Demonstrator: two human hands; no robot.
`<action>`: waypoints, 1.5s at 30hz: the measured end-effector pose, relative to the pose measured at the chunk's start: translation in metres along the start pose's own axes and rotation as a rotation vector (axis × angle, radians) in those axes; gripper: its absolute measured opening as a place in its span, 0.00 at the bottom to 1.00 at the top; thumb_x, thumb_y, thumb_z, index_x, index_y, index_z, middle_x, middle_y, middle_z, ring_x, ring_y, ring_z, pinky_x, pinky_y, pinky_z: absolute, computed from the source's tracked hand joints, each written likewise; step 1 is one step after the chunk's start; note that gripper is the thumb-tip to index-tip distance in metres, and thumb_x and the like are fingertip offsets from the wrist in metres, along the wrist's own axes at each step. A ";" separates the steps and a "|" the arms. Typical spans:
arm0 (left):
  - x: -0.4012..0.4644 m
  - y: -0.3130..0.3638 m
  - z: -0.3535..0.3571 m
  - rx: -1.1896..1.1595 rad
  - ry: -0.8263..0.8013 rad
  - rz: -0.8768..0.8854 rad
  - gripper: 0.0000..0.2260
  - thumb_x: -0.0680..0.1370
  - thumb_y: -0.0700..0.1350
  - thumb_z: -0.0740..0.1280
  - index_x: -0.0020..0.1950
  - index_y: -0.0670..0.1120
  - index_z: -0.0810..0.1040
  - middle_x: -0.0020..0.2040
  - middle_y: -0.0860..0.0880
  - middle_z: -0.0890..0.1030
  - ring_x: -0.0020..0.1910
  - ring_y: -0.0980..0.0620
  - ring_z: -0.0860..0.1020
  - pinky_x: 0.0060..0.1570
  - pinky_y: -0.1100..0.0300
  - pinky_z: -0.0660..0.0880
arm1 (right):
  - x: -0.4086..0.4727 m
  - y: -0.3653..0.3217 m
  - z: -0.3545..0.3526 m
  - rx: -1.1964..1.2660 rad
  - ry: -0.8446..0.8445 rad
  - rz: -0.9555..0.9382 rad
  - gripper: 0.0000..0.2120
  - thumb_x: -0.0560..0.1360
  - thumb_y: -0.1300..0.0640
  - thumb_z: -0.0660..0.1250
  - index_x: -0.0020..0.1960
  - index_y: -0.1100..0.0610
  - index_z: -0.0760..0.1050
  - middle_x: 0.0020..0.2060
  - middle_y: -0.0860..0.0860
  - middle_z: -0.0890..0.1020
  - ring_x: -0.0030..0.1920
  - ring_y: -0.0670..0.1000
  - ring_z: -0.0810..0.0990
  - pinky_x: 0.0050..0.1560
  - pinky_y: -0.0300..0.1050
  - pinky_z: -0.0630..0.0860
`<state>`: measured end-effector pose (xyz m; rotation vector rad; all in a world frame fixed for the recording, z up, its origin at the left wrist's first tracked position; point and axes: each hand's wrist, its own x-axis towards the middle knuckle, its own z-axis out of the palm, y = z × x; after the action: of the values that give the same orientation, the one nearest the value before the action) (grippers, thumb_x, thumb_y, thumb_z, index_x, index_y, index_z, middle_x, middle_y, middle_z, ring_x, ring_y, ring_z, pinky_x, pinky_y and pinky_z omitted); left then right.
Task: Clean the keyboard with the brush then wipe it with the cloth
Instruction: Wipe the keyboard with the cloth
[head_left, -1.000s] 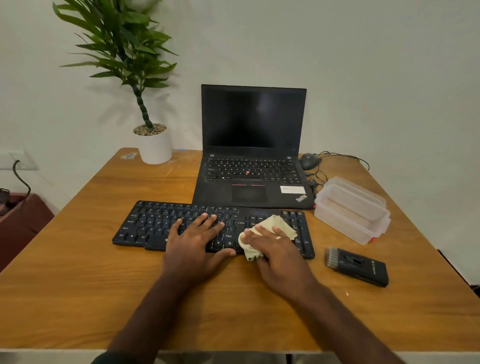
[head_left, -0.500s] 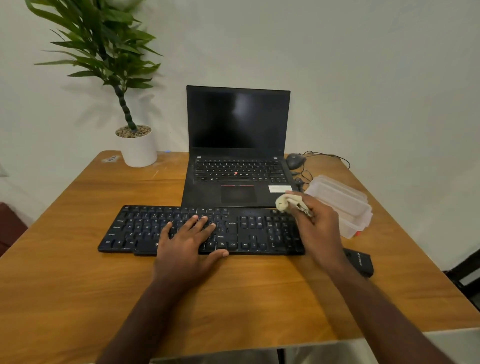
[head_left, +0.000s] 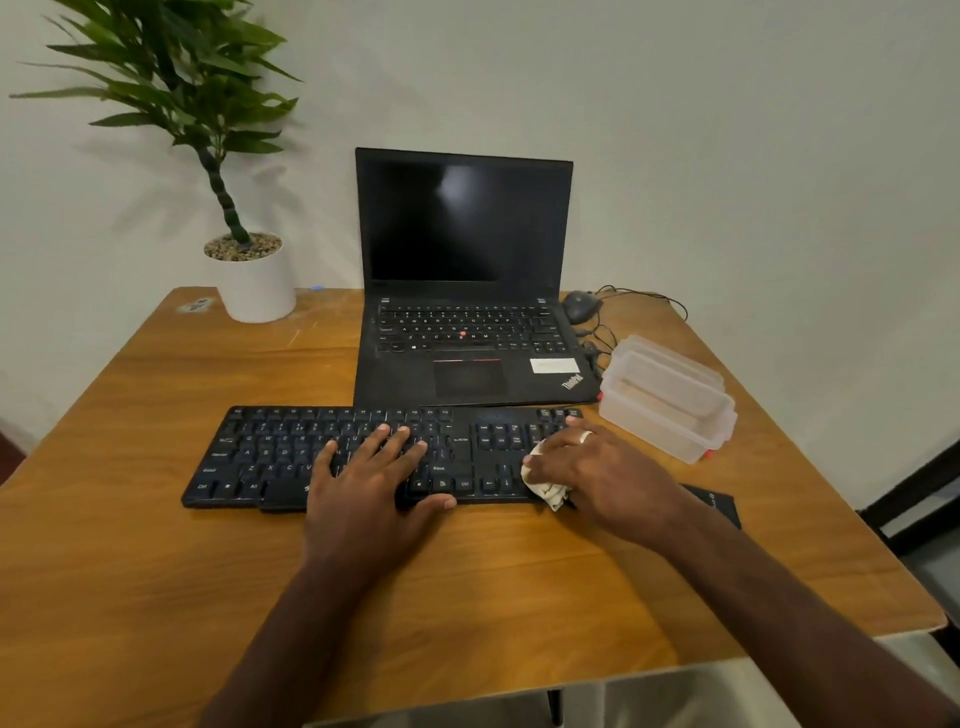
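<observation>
While the left hand (head_left: 371, 488) lies flat with spread fingers on the keyboard (head_left: 270, 457), the right hand (head_left: 597, 473) presses a crumpled cloth (head_left: 548, 488) on its right end.

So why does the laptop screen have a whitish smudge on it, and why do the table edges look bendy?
Head view: the smudge on the laptop screen is soft glare, reflected light on dark glass. Head view: the wide-angle lens bends the table edges toward the picture's corners. Head view: the plant casts a faint shadow on the wall, and its leaves look slightly blurred.

Laptop (head_left: 467, 364) and plastic tub (head_left: 670, 410) crowd the keyboard (head_left: 270, 457).
</observation>
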<state>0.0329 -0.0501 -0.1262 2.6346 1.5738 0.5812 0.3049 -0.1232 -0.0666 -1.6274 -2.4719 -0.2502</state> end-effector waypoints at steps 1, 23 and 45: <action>0.000 0.000 0.000 0.003 0.001 -0.004 0.37 0.73 0.77 0.48 0.72 0.57 0.72 0.75 0.53 0.70 0.76 0.54 0.62 0.75 0.39 0.53 | -0.004 0.003 0.001 0.034 -0.033 -0.006 0.19 0.71 0.64 0.76 0.60 0.51 0.83 0.57 0.49 0.86 0.62 0.52 0.81 0.71 0.51 0.67; 0.000 0.003 -0.001 -0.035 -0.002 -0.034 0.38 0.71 0.79 0.49 0.73 0.59 0.71 0.75 0.57 0.68 0.77 0.59 0.59 0.76 0.41 0.53 | -0.010 0.019 0.004 0.668 0.374 0.416 0.23 0.77 0.70 0.67 0.66 0.49 0.80 0.67 0.46 0.79 0.71 0.45 0.73 0.74 0.51 0.69; 0.002 0.004 0.002 -0.030 0.002 -0.019 0.39 0.71 0.79 0.47 0.71 0.58 0.73 0.74 0.54 0.71 0.76 0.56 0.63 0.74 0.38 0.56 | -0.001 -0.028 -0.013 1.412 0.688 0.958 0.09 0.83 0.56 0.63 0.58 0.47 0.80 0.52 0.47 0.85 0.55 0.49 0.83 0.45 0.42 0.83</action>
<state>0.0379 -0.0506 -0.1263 2.5955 1.5764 0.6021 0.2801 -0.1378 -0.0549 -1.3473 -0.6818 0.7413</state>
